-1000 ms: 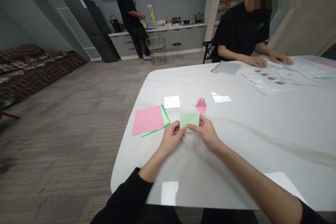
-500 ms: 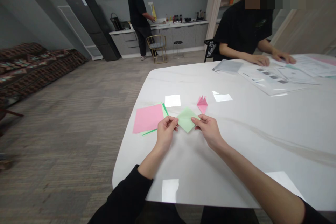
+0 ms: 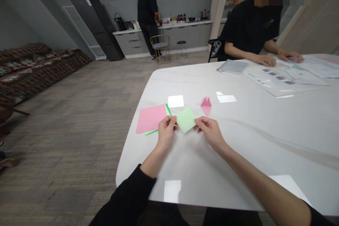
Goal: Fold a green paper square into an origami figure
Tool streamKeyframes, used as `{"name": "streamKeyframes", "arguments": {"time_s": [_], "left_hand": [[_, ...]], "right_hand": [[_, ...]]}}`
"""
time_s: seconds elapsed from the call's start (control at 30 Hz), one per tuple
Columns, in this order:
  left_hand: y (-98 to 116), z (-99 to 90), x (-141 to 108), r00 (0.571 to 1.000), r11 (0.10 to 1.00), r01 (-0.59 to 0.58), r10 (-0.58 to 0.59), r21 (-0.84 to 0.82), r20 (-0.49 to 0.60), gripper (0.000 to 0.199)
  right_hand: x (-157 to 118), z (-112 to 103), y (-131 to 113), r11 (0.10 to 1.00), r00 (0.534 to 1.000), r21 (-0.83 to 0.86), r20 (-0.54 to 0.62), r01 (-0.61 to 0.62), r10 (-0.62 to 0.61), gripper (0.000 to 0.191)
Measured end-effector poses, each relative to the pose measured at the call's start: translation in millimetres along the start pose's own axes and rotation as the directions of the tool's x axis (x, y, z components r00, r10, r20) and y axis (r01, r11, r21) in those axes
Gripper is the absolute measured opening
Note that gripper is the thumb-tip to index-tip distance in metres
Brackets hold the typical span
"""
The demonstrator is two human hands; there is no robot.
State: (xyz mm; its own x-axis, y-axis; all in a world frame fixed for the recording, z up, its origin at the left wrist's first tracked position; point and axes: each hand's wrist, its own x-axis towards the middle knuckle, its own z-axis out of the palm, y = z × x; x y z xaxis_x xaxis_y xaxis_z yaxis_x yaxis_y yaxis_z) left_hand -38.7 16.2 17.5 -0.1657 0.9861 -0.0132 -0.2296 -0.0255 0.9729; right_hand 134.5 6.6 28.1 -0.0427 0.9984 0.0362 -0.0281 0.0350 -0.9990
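A small light green paper square (image 3: 185,120) is held up between my hands, turned so that its corners point sideways and up and down. My left hand (image 3: 167,129) pinches its left corner, and my right hand (image 3: 209,129) pinches the right corner. Beyond my right hand a folded pink paper piece (image 3: 206,106) with pointed tips lies on the white table (image 3: 233,155). Left of my left hand, a pink sheet (image 3: 151,118) rests on top of green sheets, whose edges show.
Across the table a person (image 3: 251,31) in black has both hands on papers (image 3: 280,81), with a grey folder (image 3: 233,66) beside them. Farther back another person (image 3: 147,7) stands at a counter near a chair (image 3: 160,45) and a stool (image 3: 181,44).
The green square has shifted slightly left and tilted, and my right thumb now covers less of it. The standing person has turned and leans more over the counter. The view has shifted slightly.
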Motion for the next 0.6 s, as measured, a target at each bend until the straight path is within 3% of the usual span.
{"name": "streamKeyframes", "arguments": {"time_s": [0.23, 0.6], "left_hand": [[1.0, -0.3, 0.7, 1.000, 0.998, 0.020, -0.019, -0.061, 0.011, 0.033], [5.3, -6.0, 0.4, 0.999, 0.999, -0.039, 0.039, -0.001, -0.024, 0.026]], "right_hand": [[0.4, 1.2, 4.0, 1.000, 1.000, -0.010, -0.019, -0.003, 0.003, 0.033], [-7.4, 5.5, -4.5, 0.999, 1.000, -0.024, 0.010, -0.026, 0.026, 0.034]]}}
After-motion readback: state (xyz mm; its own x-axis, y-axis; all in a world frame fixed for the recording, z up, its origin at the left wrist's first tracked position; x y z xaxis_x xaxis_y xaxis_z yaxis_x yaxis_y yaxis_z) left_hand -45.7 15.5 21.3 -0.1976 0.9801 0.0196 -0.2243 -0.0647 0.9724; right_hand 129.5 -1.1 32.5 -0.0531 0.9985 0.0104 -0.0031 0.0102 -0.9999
